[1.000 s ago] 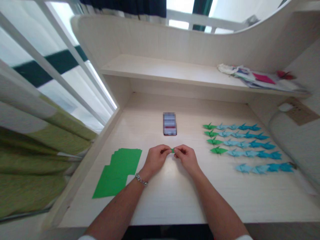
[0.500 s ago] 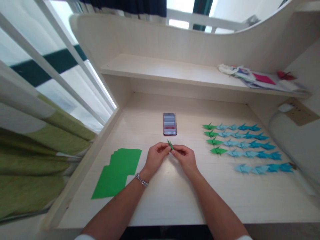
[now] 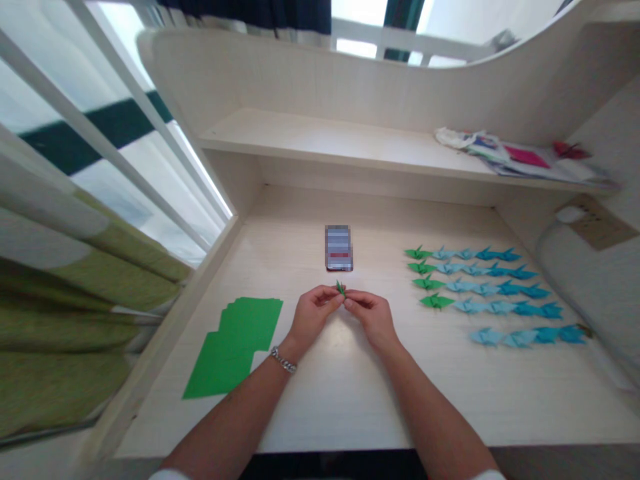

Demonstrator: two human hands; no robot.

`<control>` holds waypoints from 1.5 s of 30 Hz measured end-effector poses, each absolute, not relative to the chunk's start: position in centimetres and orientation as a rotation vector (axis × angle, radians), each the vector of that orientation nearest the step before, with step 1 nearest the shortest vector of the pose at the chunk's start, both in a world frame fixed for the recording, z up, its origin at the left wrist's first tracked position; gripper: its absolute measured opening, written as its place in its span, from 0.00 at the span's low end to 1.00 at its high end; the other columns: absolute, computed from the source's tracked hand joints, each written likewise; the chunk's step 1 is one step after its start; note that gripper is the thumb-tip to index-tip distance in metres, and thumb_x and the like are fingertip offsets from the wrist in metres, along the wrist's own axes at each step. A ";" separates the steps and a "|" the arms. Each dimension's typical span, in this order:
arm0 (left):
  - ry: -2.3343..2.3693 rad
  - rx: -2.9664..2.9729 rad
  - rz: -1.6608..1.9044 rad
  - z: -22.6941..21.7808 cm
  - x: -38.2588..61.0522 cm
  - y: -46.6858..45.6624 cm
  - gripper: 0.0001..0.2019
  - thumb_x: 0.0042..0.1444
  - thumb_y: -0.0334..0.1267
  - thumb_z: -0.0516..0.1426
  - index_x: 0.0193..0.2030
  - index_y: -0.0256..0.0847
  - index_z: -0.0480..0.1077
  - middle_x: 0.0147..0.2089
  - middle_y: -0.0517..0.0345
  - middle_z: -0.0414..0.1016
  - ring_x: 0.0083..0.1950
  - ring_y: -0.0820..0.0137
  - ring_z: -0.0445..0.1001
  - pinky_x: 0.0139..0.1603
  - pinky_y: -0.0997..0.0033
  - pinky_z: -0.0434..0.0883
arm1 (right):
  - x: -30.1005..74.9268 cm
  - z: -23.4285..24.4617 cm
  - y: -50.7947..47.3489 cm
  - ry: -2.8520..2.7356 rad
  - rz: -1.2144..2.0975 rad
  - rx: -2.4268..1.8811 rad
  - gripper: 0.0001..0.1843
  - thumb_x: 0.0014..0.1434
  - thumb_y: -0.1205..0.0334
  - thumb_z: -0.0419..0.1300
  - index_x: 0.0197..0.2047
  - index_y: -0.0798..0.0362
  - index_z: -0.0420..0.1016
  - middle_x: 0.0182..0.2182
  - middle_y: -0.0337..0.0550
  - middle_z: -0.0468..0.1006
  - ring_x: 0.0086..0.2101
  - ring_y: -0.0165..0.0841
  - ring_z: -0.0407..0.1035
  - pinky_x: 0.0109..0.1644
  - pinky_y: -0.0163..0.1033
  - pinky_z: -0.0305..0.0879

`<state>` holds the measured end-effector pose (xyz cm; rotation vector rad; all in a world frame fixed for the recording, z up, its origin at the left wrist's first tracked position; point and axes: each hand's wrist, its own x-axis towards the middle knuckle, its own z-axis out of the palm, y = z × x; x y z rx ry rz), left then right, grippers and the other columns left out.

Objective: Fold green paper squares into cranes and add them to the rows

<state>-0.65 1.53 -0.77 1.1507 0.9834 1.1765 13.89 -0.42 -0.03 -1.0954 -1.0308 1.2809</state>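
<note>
A small piece of folded green paper is pinched between the fingertips of both hands, its pointed tips sticking up. My left hand grips it from the left, with a chain bracelet on that wrist. From the other side my right hand holds it, thumb and fingers pressed together. The fingers cover most of the paper. Just beyond the hands lies a phone with a blurred screen. Green paper sheets are spread at the left, partly under my left forearm.
Rows of folded paper cranes in green, light blue and darker blue line the right side of the desk. Papers lie on the shelf above. A wall socket with a plugged-in cable is at the right.
The pointed tips of the green paper look closer together and more upright. Both hands stay almost in place, still pinching it.
</note>
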 end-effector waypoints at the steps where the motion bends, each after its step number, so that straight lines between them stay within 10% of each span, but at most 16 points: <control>1: 0.973 1.139 1.179 -0.7 -0.6 1.5 0.08 0.46 0.37 0.64 0.34 0.36 0.74 0.43 0.48 0.78 0.46 0.63 0.75 0.52 0.60 0.68 | 13.9 0.0 -0.4 -1.032 1.292 -1.085 0.11 0.45 0.60 0.68 0.34 0.52 0.81 0.39 0.46 0.80 0.41 0.39 0.73 0.50 0.46 0.65; 45: 1.046 1.177 1.142 -0.2 -0.8 1.5 0.11 0.47 0.39 0.63 0.36 0.36 0.75 0.37 0.51 0.79 0.38 0.67 0.75 0.44 0.66 0.71 | 14.1 -1.3 -0.2 -0.968 1.270 -1.176 0.13 0.47 0.57 0.65 0.37 0.53 0.79 0.34 0.44 0.80 0.34 0.36 0.72 0.43 0.43 0.67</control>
